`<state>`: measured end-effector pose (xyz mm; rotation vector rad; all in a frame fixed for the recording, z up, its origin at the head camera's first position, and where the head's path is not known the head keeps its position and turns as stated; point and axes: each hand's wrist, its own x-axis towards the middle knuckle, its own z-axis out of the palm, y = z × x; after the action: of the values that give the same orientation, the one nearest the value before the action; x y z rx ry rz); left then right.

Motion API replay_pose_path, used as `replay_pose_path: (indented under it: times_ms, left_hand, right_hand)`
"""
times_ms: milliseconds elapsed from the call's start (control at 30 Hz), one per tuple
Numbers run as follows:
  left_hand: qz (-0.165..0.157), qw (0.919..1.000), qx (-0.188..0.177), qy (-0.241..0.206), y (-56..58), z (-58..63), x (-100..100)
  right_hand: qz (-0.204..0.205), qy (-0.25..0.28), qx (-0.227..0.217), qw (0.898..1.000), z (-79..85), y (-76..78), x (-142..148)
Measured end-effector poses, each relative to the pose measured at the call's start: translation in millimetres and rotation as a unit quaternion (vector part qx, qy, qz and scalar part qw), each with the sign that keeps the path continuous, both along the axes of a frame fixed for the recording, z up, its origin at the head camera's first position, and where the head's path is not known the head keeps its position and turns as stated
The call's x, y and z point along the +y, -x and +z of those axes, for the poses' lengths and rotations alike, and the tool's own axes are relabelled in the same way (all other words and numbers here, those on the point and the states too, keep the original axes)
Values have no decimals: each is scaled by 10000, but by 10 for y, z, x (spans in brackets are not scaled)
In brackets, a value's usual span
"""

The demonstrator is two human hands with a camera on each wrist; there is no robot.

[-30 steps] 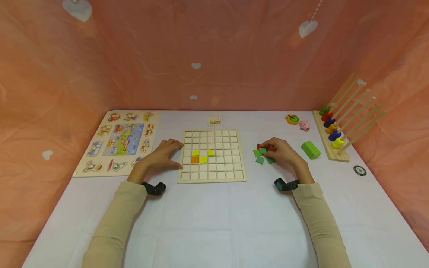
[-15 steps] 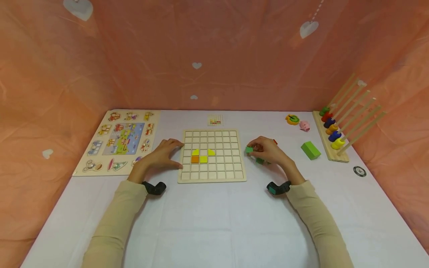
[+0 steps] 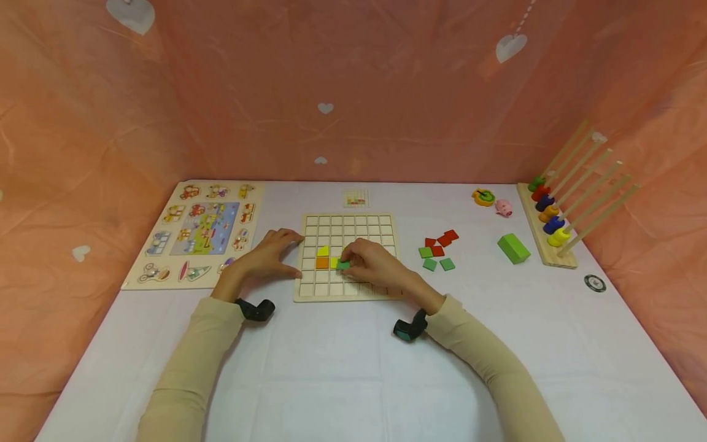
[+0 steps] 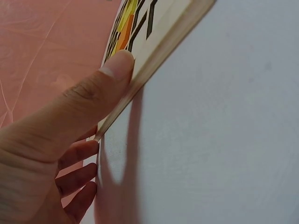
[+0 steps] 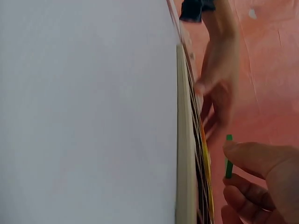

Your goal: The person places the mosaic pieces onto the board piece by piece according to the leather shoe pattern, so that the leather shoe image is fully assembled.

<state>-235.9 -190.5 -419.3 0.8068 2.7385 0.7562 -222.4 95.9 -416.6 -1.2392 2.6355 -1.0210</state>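
Note:
A wooden grid board [image 3: 348, 299] lies flat in the middle of the table. On it sit an orange square tile [image 3: 322, 263] and yellow tiles [image 3: 323, 251], one partly covered by my right hand. Between thumb and fingers my right hand [image 3: 371, 261] pinches a green square tile [image 3: 343, 265], held over the board beside the yellow square; the right wrist view shows the green tile [image 5: 228, 168] edge-on. My left hand [image 3: 265, 255] rests at the board's left side, thumb and fingers spread apart; in the left wrist view its thumb [image 4: 88, 100] touches the board's edge [image 4: 152, 72].
Loose red tiles [image 3: 437, 251] and green tiles [image 3: 429, 264] lie right of the board. Behind it is a small pattern card [image 3: 356, 198]. A picture puzzle [image 3: 160, 282] stands left. At right are a green block [image 3: 513, 248], a pink pig [image 3: 503, 208] and a peg stand [image 3: 563, 260].
My right hand has picked a green tile from the loose pile and carried it left over the board, uncovering several red tiles. The left hand has stayed at the board's edge.

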Motion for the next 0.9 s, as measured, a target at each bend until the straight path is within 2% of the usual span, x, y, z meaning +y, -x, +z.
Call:
replay_pose_path:
  times_ms: [133, 300, 633, 900]
  left_hand:
    - [1, 10000, -49, -40, -1, 5, 7]
    - [21, 9999, -132, -97, -13, 22, 17]
    - [7, 10000, -70, -24, 3, -5, 7]
    - [-14, 10000, 3, -16, -3, 1, -2]
  right_hand:
    - [89, -17, -1, 10000, -35, -50, -206]
    - [117, -103, 204, 9997, -97, -79, -347]
    - [75, -210, 561, 9982, -102, -123, -402]
    - [-242, -251, 571, 9978, -109, -113, -460]
